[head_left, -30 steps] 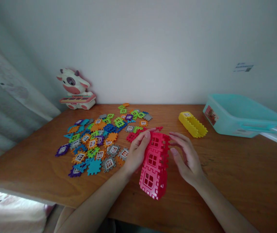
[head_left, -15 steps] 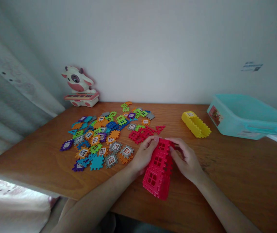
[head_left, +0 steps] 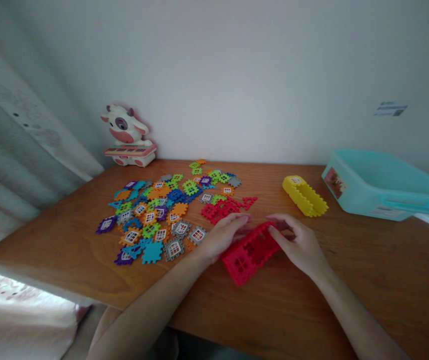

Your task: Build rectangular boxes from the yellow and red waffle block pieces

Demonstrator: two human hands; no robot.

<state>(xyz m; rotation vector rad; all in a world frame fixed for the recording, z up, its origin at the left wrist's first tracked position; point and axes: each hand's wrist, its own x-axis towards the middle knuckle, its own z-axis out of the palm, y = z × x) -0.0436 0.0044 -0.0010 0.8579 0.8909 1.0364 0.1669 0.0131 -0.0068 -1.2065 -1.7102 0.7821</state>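
Between my hands is a red structure (head_left: 241,264) of joined interlocking plastic tiles, box-like and tilted, with window cut-outs and one open side showing. My right hand (head_left: 300,244) grips its far right end, the thumb on the near edge. Along its upper left side my left hand (head_left: 222,239) holds it, with the fingers partly hidden behind it. Loose red tiles (head_left: 220,209) lie on the table just beyond my left hand.
Many loose coloured tiles (head_left: 151,252) are spread on the wooden table (head_left: 67,235) to the left. A yellow tile structure (head_left: 301,196) and a turquoise bin (head_left: 372,197) stand at the right. A cow-shaped toy keyboard (head_left: 129,142) sits at the back left, against the wall.
The red structure has turned from nearly upright to a slant, its far end swinging right and its open side coming into view. My right hand has shifted slightly right with it.
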